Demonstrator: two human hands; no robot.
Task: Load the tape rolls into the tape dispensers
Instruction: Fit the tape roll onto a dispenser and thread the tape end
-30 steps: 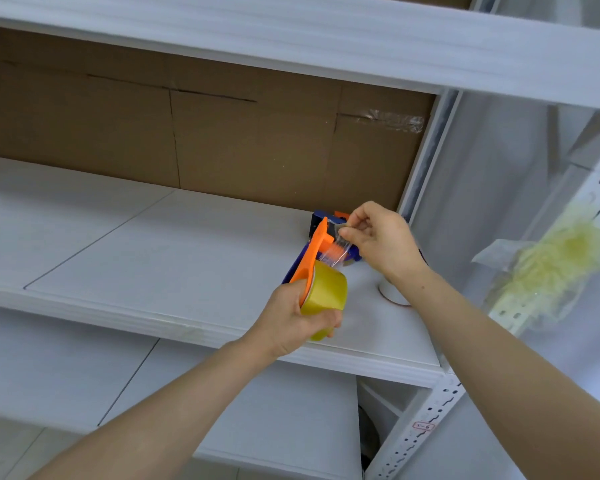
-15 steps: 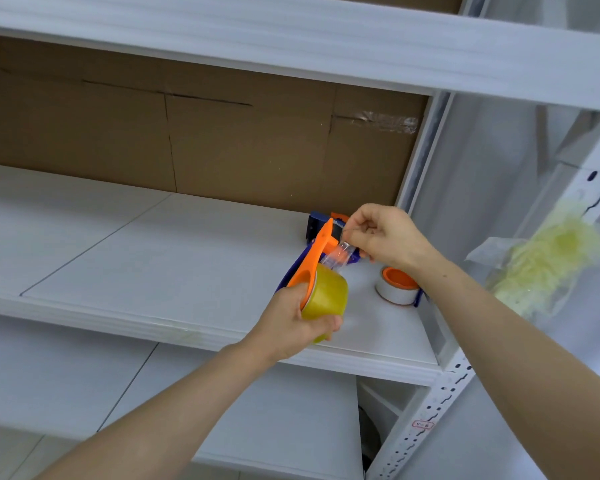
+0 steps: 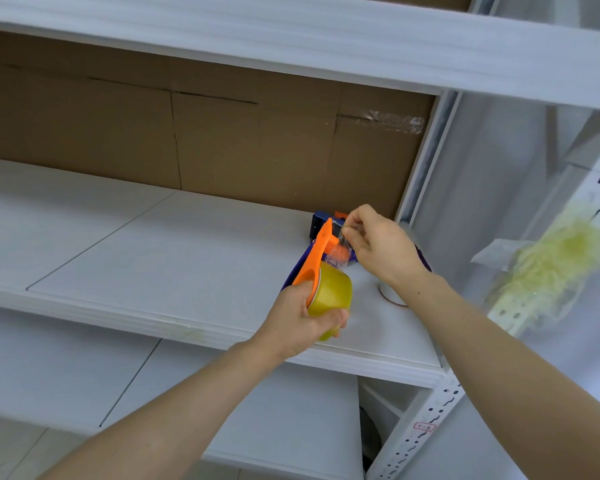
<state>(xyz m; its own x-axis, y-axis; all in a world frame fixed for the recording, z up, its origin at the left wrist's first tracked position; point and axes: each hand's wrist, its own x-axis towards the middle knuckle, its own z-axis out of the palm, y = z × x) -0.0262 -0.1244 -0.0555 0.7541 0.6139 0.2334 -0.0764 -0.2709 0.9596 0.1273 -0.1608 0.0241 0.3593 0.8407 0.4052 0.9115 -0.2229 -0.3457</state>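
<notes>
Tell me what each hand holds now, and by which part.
The left hand grips the orange plastic tape dispenser around its loaded yellow tape roll. The right hand pinches the clear free end of the tape near the dispenser's front.

We held both bare forearms stretched forward, left rising from bottom left, right from lower right. Left hand (image 3: 302,323) back toward us, fingers curled round roll (image 3: 331,294). Right hand (image 3: 378,247) higher and farther out, wrist bent, knuckles up; thumb and forefinger pinched tape end (image 3: 340,245). Hands sat near each other, not touching.
</notes>
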